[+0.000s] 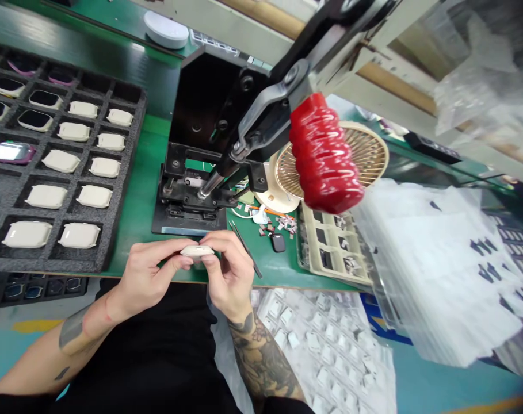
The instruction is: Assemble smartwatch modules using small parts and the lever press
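Between both hands, edge-on to the camera, is a cream watch case over the front edge of the green bench. My left hand pinches its left end between thumb and fingers. At the other end, my right hand grips it the same way. Directly beyond stands a black toggle press with a red ribbed handle leaning to the right. Black tweezers lie beside my right hand. To the left, a dark foam tray holds several similar cream cases, some with dark screens showing.
A beige fan stands behind the handle. Small parts and a black square piece lie right of the press. Further right are a compartment box and stacked translucent sheets. Below the bench edge sits a clear tray of pale pieces.
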